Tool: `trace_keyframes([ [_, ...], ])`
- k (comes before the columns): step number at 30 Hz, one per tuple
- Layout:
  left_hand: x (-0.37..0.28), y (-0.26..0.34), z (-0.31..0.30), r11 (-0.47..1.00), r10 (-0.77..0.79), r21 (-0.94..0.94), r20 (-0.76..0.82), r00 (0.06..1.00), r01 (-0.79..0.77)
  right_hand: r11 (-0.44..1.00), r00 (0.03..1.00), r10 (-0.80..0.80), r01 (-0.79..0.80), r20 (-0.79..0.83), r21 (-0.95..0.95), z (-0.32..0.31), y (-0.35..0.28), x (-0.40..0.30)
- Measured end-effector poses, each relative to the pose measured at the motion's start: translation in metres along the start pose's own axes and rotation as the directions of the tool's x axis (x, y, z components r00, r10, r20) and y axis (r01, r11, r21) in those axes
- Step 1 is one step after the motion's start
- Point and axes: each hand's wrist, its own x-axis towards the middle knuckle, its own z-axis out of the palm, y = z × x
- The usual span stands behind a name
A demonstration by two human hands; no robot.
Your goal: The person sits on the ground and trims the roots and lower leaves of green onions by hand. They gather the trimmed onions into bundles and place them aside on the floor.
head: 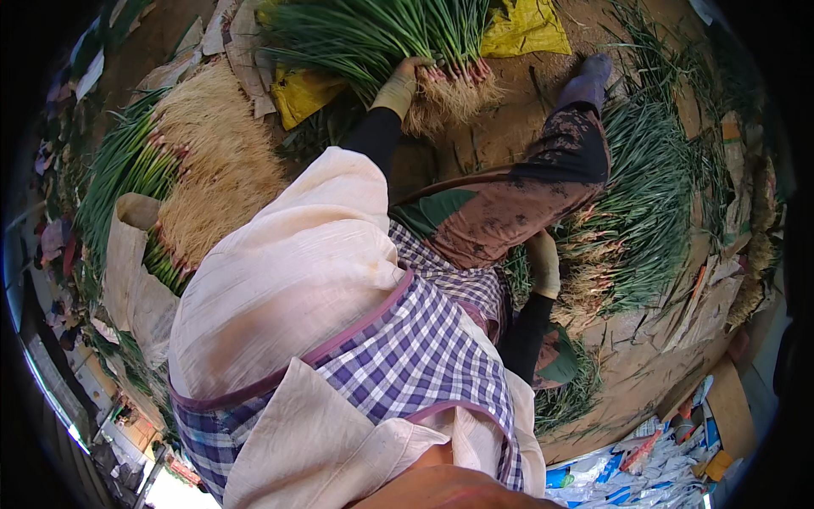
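My left hand (399, 88), in a pale glove, is closed around the root end of a large bunch of green onions (407, 38) ahead of me. The bunch's pinkish bulbs and tangled tan roots (451, 102) hang toward me, its green leaves spreading away. Beside my bent leg (502, 210) is my right hand (545, 257), also gloved, close to a loose pile of green onions (648, 210) on the right. The leg hides its fingers, so I cannot see whether they hold anything.
Stacked green onions (216, 159) lie at left with roots inward, partly under a brown sheet (130, 267). Yellow woven plastic (528, 28) shows under the bunch. Leaf scraps (572, 388) litter the brown floor (636, 375). Crumpled printed plastic sacks (610, 471) lie lower right.
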Motion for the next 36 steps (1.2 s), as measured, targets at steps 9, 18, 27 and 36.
trace_keyframes([
  [9, -0.033, 0.023, 0.008, 0.976, -0.105, -0.192, 0.019, 0.994, 0.107, 0.712, 0.923, -0.386, 0.295, -0.004, -0.637, 0.07, 0.04, 0.028],
  [18, -0.071, 0.043, -0.005, 0.908, -0.385, -0.203, -0.066, 0.92, 0.366, 0.98, 0.999, -0.03, 0.037, -0.04, 0.193, 0.061, 0.022, 0.018],
  [27, -0.132, 0.07, 0.022, 0.354, -0.138, 0.838, -0.393, 0.909, 0.416, 0.905, 0.985, 0.174, -0.167, 0.016, 0.392, 0.034, -0.006, 0.004],
  [36, -0.138, 0.07, 0.024, -0.815, 0.152, 0.551, 0.503, 0.851, -0.181, 0.876, 0.982, 0.18, -0.185, 0.054, 0.445, 0.047, 0.024, 0.004],
])
